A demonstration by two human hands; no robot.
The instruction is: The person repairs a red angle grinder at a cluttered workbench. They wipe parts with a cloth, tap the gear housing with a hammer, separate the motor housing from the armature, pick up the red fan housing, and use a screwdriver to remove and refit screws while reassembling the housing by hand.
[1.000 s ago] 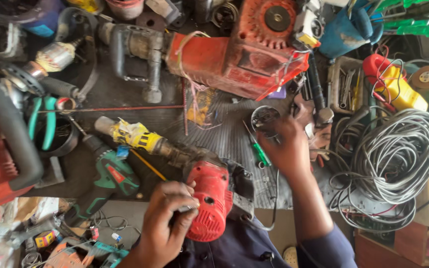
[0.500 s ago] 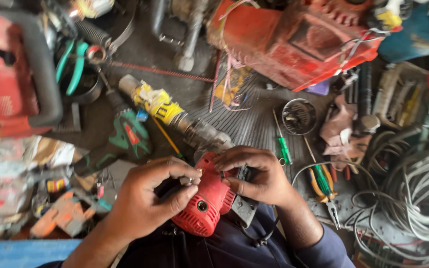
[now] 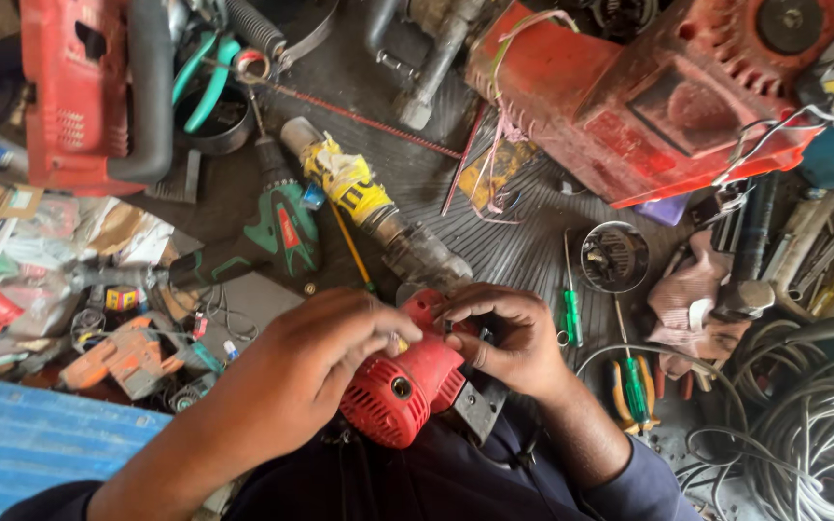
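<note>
A red power tool (image 3: 405, 388) with a vented round end cap lies across my lap at the bench edge, its metal nose (image 3: 424, 256) wrapped in yellow tape pointing up-left. My left hand (image 3: 311, 371) rests on top of the red body, fingers curled over it. My right hand (image 3: 504, 338) grips the body from the right, fingertips meeting the left hand's at the top. What the fingertips pinch is too small to tell.
A green screwdriver (image 3: 572, 314) and a round metal part (image 3: 615, 257) lie right of my hands. Orange pliers (image 3: 634, 391) and coiled cables (image 3: 813, 434) sit lower right. A big red machine (image 3: 668, 96) fills the top right, a red housing (image 3: 79, 92) the top left, a green drill (image 3: 277, 232) left.
My right hand came back from the bench's right side onto the red tool. Both hands now close together on its top; the view has shifted in closer.
</note>
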